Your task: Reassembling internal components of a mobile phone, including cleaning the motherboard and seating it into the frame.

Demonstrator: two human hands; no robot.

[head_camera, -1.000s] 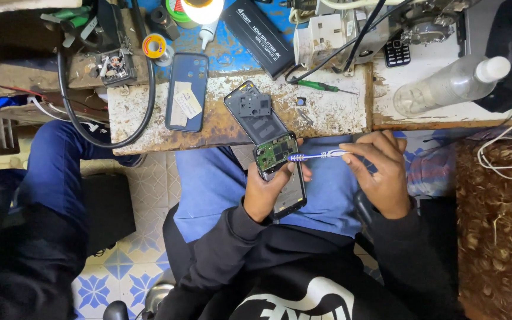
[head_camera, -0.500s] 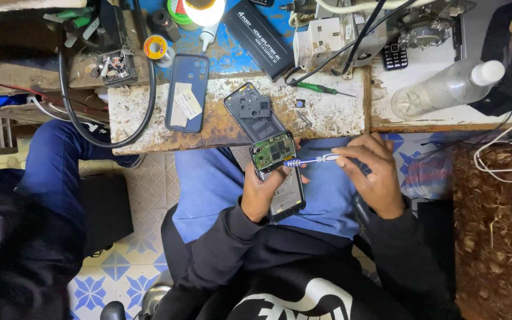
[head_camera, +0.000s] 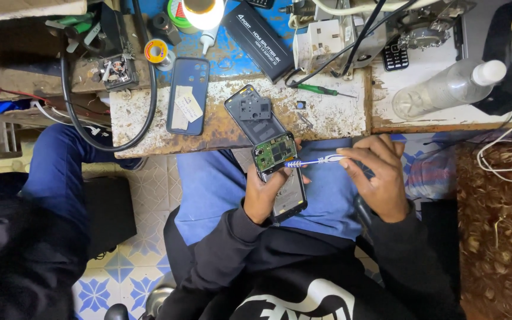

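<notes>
The opened phone point(head_camera: 281, 181), its green circuit board exposed at the top end, sits over the person's lap just off the near edge of the tabletop point(head_camera: 333, 115), gripped from below by the left hand point(head_camera: 263, 198) with fingers wrapped around its side. The right hand point(head_camera: 377, 178) pinches a blue-and-white striped tool point(head_camera: 315, 160), fingers closed on its handle, the tip touching the board's right edge. This looks like work on the board itself, prying or unscrewing; any further move calls for a steady tip and a firm hold. On the tabletop near its near edge lie the removed back cover point(head_camera: 255, 115), a blue phone case point(head_camera: 188, 95) and a green screwdriver point(head_camera: 318, 90).
</notes>
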